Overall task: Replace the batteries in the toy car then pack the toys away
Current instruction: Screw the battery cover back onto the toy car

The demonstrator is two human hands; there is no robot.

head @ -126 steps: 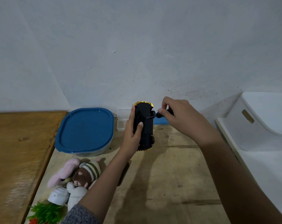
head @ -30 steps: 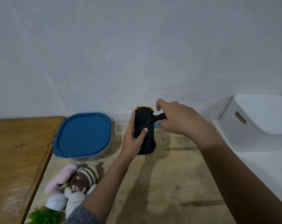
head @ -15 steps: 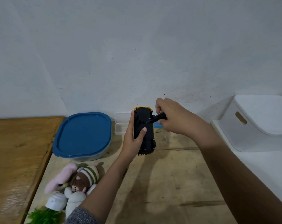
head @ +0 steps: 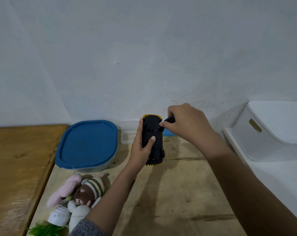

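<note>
The toy car (head: 154, 145) is held belly-up above the wooden table, its black underside facing me and yellow trim showing at both ends. My left hand (head: 141, 149) grips it from the left, thumb across the underside. My right hand (head: 187, 123) pinches a small black screwdriver (head: 169, 120), whose tip meets the car's underside near its far end. Several soft toys (head: 83, 193) lie in a heap at the lower left: a brown doll in a striped hat, a pink plush and white pieces.
A blue-lidded plastic container (head: 87, 143) stands left of the car. Behind the car lies a small clear plastic case (head: 128, 132), with a blue object (head: 168, 133) beside it. A white bin (head: 270, 130) sits on a white surface at right. Green plastic leaves (head: 42, 229) poke in at the bottom left.
My right hand has shifted slightly around the screwdriver's handle, as in turning it. The car and my left hand stay nearly where they were.
</note>
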